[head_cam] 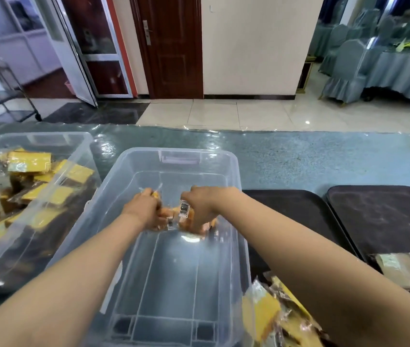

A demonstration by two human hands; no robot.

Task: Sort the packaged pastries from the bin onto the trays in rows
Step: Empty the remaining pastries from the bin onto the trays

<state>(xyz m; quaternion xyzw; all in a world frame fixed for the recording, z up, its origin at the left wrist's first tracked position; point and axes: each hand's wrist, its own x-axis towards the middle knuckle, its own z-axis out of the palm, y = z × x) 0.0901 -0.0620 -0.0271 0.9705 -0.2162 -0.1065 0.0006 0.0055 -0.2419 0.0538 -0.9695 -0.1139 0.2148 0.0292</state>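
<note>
Now, hands: left hand [143, 209] and right hand [199, 209], each grip closed on orange packaged pastries [173, 214]
Middle bin [183, 156]: otherwise bare
Left bin [48, 136]: yellow packs [31, 159] unsorted
Trays [299, 209]: mostly bare; few packs [269, 306] near front
Progress: early, judging by this

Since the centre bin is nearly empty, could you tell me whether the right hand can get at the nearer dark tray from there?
Probably yes: the right hand is inside the clear bin, whose open top leaves the way free, and the dark tray lies beside it.
</note>
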